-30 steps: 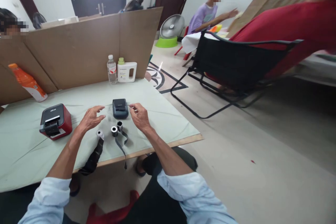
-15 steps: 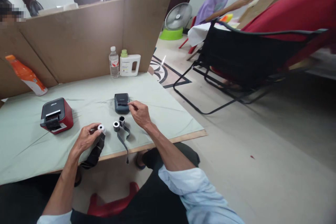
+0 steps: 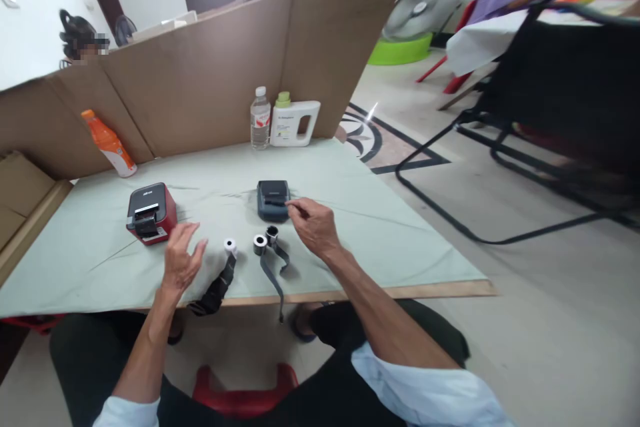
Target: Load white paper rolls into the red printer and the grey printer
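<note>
Head view: ribbon (image 3: 274,279) end (overhanging, blurred)

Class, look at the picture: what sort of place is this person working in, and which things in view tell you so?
Probably a room in a home turned into a makeshift workstation. A cardboard screen walls off the cloth-covered table, a floor fan and folding chair stand on the tiled floor, and two small printers, red and dark, sit out.

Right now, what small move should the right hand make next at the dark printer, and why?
Probably lift the lid of the dark printer: the right hand has its fingertips at its front edge, it looks closed, and the rolls lie loose nearby. The left hand is open, holding nothing.
</note>
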Demonstrator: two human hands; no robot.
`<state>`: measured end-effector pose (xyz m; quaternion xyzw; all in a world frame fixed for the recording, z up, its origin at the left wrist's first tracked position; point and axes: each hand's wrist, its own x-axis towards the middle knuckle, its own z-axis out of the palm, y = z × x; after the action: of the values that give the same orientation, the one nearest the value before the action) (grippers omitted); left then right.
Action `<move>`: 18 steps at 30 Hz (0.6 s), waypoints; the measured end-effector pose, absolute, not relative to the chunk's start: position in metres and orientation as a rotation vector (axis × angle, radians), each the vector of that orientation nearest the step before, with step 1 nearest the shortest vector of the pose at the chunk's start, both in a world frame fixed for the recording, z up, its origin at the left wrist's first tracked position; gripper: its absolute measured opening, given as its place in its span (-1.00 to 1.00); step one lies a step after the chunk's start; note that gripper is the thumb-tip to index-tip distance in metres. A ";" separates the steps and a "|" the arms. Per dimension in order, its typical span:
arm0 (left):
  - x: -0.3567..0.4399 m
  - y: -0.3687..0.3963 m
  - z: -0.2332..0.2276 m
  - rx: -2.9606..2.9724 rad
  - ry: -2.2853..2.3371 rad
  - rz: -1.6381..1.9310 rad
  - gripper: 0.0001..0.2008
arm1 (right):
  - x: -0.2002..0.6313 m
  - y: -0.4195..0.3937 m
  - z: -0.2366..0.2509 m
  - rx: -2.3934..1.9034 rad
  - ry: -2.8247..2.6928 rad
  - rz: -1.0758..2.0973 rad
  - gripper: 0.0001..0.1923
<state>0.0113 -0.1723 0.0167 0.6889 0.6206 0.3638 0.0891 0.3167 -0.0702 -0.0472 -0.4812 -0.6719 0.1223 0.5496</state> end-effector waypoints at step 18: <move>-0.130 -0.155 0.018 1.031 1.868 1.419 -0.21 | 0.171 -0.097 0.028 -0.770 -2.080 1.093 -0.15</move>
<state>-0.1302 -0.1548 0.0182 0.3856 0.6986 0.5307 0.2855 0.1709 -0.0968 0.0276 -0.2941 -0.7947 0.4174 0.3282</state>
